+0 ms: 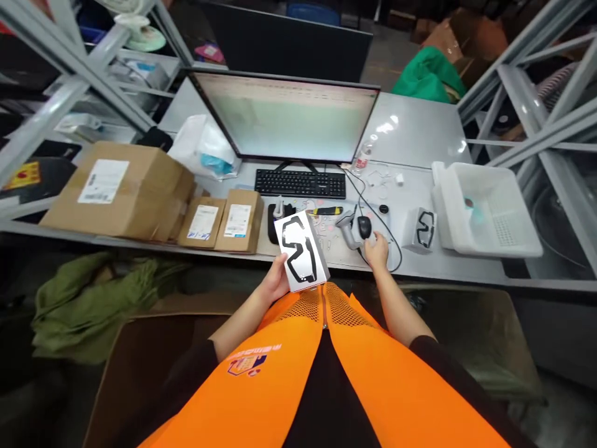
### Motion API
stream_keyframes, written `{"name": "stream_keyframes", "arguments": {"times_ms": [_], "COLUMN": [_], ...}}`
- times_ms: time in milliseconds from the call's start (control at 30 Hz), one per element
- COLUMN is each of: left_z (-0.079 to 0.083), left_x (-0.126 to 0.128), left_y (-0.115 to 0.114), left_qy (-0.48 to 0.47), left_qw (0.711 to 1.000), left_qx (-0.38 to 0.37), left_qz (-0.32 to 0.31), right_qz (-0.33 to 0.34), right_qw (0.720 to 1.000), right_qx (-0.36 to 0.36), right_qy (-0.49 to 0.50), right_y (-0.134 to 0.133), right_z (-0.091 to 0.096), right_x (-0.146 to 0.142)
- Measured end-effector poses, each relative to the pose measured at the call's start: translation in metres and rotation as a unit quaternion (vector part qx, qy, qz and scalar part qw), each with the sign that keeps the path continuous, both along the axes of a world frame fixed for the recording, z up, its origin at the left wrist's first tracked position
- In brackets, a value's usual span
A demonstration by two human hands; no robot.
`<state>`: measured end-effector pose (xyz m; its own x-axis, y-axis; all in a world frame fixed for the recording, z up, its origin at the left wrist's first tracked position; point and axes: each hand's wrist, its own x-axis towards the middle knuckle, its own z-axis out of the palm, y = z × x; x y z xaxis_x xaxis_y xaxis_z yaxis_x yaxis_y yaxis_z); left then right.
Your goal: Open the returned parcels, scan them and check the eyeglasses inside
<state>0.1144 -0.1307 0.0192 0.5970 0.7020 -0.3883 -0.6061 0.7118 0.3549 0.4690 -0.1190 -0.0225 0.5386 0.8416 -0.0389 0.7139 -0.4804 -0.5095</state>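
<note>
My left hand [277,278] is closed around the lower left edge of a white box [305,252] printed with a large black picture of glasses. The box is tilted, held above the desk's front edge. My right hand [377,252] is at the desk just below the black computer mouse [364,227], fingers a little apart and slightly bent, with nothing visible in them. Whether its fingertips touch the mouse is unclear. Left of the mouse lies a grey handheld barcode scanner [347,231]. A second white box [420,229] with a similar glasses print stands to the right.
A monitor [298,118] stands behind a black keyboard [301,183]. Cardboard boxes [119,190] line the left side. At right is a white plastic bin [489,208]. A yellow-and-black cutter [328,211], a bottle [363,155] and loose cables share the desk. Metal frames rise on both sides.
</note>
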Motion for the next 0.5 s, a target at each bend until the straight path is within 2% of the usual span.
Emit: {"name": "stream_keyframes", "arguments": {"times_ms": [100, 200, 333, 500], "left_z": [-0.003, -0.007, -0.011, -0.002], "left_x": [-0.022, -0.039, -0.056, -0.062], "left_y": [-0.004, -0.006, -0.011, -0.012], "left_qy": [0.0, -0.001, 0.022, 0.076], "left_qw": [1.0, 0.999, 0.998, 0.982], "left_qx": [0.02, 0.032, 0.063, 0.17], "left_qz": [0.022, 0.035, 0.013, -0.036], "right_qz": [0.022, 0.047, 0.024, 0.016], "right_qw": [0.994, 0.986, 0.983, 0.983], "right_qx": [-0.111, -0.159, -0.181, -0.183], "right_qy": [0.002, 0.007, -0.018, -0.002], "right_y": [0.037, 0.057, 0.067, 0.074], "right_z": [-0.014, -0.031, -0.042, -0.041], "right_x": [-0.008, -0.03, -0.055, -0.052]}}
